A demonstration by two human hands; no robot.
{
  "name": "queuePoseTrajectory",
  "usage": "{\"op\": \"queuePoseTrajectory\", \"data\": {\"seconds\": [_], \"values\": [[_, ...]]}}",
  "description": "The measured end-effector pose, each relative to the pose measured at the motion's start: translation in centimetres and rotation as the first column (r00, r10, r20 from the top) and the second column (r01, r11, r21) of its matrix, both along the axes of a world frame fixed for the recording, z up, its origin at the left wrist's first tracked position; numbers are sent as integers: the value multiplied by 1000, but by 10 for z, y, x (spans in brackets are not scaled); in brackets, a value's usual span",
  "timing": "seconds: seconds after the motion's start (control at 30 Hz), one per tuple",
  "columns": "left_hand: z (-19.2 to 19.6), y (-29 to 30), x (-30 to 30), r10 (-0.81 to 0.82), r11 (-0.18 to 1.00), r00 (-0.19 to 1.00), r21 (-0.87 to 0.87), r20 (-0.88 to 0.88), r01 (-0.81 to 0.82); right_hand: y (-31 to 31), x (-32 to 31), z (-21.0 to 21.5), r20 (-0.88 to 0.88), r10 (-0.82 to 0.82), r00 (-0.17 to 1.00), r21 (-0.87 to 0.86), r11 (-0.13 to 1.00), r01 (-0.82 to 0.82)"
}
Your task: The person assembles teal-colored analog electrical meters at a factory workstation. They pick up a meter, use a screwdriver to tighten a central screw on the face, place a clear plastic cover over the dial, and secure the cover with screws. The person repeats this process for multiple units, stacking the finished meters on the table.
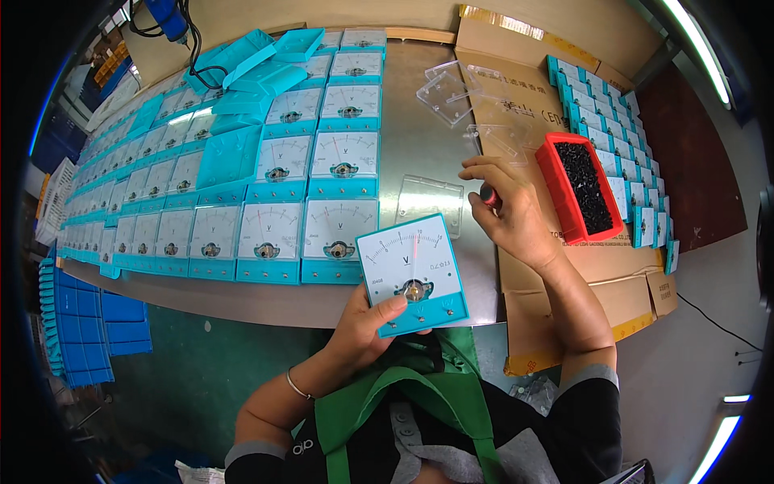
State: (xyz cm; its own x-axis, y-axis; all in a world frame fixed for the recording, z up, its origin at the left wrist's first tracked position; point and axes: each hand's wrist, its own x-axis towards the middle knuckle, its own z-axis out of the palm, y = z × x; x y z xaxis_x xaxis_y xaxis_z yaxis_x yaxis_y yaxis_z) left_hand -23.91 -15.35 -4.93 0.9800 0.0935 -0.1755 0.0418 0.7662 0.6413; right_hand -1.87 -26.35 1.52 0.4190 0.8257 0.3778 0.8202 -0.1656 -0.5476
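My left hand (367, 323) holds a square teal panel meter (411, 273) with a white dial and red needle, thumb pressed near its centre screw. The meter sits tilted over the near edge of the metal table (427, 145). My right hand (508, 211) hovers just right of it, fingers closed around a small tool with a red and black handle (488, 194). A clear plastic cover (429, 202) lies flat on the table just behind the held meter.
Rows of identical teal meters (274, 161) fill the table's left side. A red bin of small black parts (582, 187) sits on cardboard (516, 73) at right, with more meters (621, 145) stacked beyond. Clear covers (451, 97) lie at the back. Blue trays (89, 323) stand below left.
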Motion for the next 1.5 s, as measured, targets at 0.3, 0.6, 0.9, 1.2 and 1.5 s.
{"op": "queuePoseTrajectory", "data": {"seconds": [0.3,0.6,0.9,1.2,1.5], "values": [[5,-10,6,-97,995,995,19,-37,98,-1,12,-34,108,-7,994,-138,990,22],[9,-14,3,-76,997,995,-11,-61,76,-3,8,-40,52,-11,999,-194,981,21],[11,-18,13,20,993,999,-115,-39,-24,-48,-35,50,-198,171,965,413,908,-76],[11,-19,14,8,985,999,-170,-44,-16,-65,-67,25,-564,445,696,481,862,-161],[13,-22,16,39,984,997,-173,-61,-49,-60,-73,8,-470,473,745,517,832,-203]]}}
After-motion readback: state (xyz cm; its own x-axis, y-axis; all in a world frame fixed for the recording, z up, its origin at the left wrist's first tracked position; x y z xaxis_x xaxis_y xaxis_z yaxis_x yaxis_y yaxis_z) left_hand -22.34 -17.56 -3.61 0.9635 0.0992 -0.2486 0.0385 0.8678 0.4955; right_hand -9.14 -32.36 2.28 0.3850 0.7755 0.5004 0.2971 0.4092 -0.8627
